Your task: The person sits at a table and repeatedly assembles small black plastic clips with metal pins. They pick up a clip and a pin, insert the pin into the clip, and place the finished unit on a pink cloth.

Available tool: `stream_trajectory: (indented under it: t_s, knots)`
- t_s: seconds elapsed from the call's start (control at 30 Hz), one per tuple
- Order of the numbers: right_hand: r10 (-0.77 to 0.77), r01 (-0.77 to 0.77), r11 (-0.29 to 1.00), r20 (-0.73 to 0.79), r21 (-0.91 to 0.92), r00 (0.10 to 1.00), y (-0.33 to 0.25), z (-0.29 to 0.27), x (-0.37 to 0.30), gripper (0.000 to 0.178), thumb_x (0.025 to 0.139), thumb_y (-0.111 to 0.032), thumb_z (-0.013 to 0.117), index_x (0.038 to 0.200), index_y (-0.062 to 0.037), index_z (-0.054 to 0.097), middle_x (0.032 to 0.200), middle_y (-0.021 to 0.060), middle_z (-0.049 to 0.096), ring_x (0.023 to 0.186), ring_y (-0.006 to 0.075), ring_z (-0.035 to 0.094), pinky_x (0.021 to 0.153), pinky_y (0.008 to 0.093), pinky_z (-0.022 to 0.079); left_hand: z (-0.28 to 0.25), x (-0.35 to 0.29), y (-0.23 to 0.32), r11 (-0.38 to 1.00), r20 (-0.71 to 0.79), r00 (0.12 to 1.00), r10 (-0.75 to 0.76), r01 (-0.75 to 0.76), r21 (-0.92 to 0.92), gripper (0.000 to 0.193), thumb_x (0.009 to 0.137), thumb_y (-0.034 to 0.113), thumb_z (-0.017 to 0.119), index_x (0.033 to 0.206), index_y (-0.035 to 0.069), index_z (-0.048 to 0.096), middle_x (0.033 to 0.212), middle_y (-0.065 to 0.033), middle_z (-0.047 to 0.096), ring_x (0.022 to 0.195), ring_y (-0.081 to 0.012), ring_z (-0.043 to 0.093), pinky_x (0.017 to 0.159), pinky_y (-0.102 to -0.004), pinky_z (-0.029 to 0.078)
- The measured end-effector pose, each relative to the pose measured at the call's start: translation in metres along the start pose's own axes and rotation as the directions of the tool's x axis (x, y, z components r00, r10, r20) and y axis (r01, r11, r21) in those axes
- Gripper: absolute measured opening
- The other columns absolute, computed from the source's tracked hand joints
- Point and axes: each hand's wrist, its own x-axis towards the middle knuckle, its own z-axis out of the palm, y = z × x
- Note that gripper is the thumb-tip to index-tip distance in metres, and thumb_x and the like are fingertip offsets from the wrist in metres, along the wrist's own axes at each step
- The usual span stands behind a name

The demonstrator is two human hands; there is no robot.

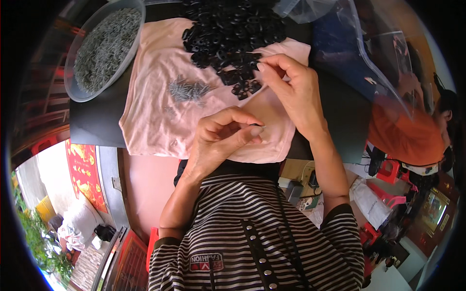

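My left hand [221, 138] is closed in a pinch above the near part of a pink cloth [160, 63]. Between its thumb and forefinger shows a small dark piece with a shiny metal tip [262, 126]. Farther right, my right hand [296, 89] has thumb and forefinger pinched at the edge of a pile of small black plastic parts [233, 29]; whatever lies between those fingertips is too small to make out. A small heap of thin grey metal pins [188, 90] rests on the cloth, left of the black parts.
A clear round tub [104, 53] full of similar grey pins stands at the far left on the dark tabletop [94, 121]. Clear plastic bags [359, 34] lie at the far right. Beyond the table's right side is a person in orange [407, 133], near red stools [388, 172].
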Motion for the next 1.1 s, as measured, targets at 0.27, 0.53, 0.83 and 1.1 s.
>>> stream_trajectory:
  t_s: [0.27, 0.53, 0.83, 1.1]
  knots:
    - [0.384, -0.46, 0.695, 0.255, 0.552, 0.887, 0.009, -0.042, -0.023, 0.022, 0.091, -0.021, 0.057, 0.095, 0.0001, 0.063, 0.082, 0.0043, 0.064, 0.061, 0.0058, 0.053, 0.053, 0.0187, 0.045, 0.003, -0.001, -0.001, 0.999, -0.064, 0.997, 0.044, -0.045, -0.018, 0.01, 0.084, 0.001, 0.062, 0.093, -0.004, 0.062, 0.082, -0.0088, 0.064, 0.075, -0.0145, 0.063, 0.071, -0.0266, 0.052]
    - [0.32, -0.345, 0.831, 0.133, 0.436, 0.938, 0.011, -0.041, -0.038, 0.019, 0.089, -0.007, 0.058, 0.104, 0.0031, 0.059, 0.085, 0.0071, 0.063, 0.067, 0.0079, 0.057, 0.057, 0.0214, 0.05, 0.011, -0.005, -0.001, 0.997, -0.133, 0.991, 0.034, -0.025, 0.069, 0.012, 0.085, 0.005, 0.063, 0.093, -0.003, 0.062, 0.082, -0.0092, 0.065, 0.071, -0.0145, 0.063, 0.07, -0.0259, 0.051]
    - [0.301, -0.407, 0.57, 0.28, 0.714, 0.912, 0.005, -0.051, -0.044, 0.025, 0.09, -0.016, 0.059, 0.107, 0.0018, 0.06, 0.087, 0.0082, 0.064, 0.07, 0.0096, 0.059, 0.058, 0.0223, 0.052, 0.036, 0.009, 0.003, 0.999, -0.152, 0.988, 0.033, -0.031, 0.019, 0.017, 0.089, 0.007, 0.059, 0.1, -0.005, 0.061, 0.088, -0.0085, 0.064, 0.074, -0.0116, 0.061, 0.07, -0.0226, 0.049]
    - [0.318, -0.441, 0.486, 0.317, 0.755, 0.894, -0.005, -0.048, -0.05, 0.026, 0.089, -0.017, 0.06, 0.108, 0.0003, 0.06, 0.082, 0.0065, 0.065, 0.065, 0.0061, 0.057, 0.052, 0.0199, 0.049, 0.041, 0.018, 0.002, 0.994, -0.15, 0.984, 0.095, -0.101, -0.034, 0.02, 0.089, 0.01, 0.059, 0.102, -0.004, 0.061, 0.09, -0.0079, 0.064, 0.074, -0.011, 0.059, 0.07, -0.0224, 0.047]
